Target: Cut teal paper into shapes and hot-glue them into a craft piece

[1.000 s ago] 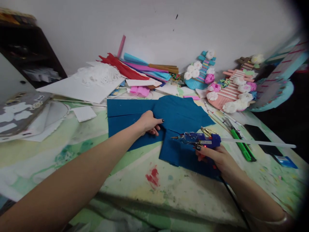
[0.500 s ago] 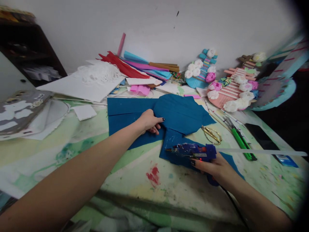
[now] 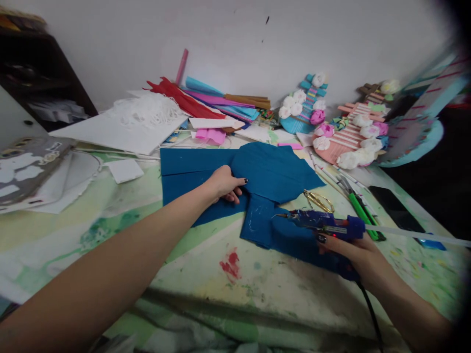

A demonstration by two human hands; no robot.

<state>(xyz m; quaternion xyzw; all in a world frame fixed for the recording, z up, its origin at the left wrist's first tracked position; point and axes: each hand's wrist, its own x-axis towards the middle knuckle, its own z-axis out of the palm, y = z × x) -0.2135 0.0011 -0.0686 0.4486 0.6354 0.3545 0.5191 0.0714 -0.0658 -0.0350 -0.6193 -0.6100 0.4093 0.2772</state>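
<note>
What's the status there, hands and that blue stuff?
Left hand flat on blue felt. Right hand grips glue gun, nozzle above felt. Scissors beside gun.

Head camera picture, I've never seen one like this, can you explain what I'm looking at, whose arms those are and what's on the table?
The view comes from a camera worn on a person's head, looking forward and down, so both arms are the wearer's own. The left hand presses flat on blue felt spread on a paint-stained table. The right hand grips a blue glue gun, nozzle pointing left over the felt, a glue stick poking out behind. Gold scissors and a green cutter lie nearby. Coloured paper and flower crafts sit by the wall.
</note>
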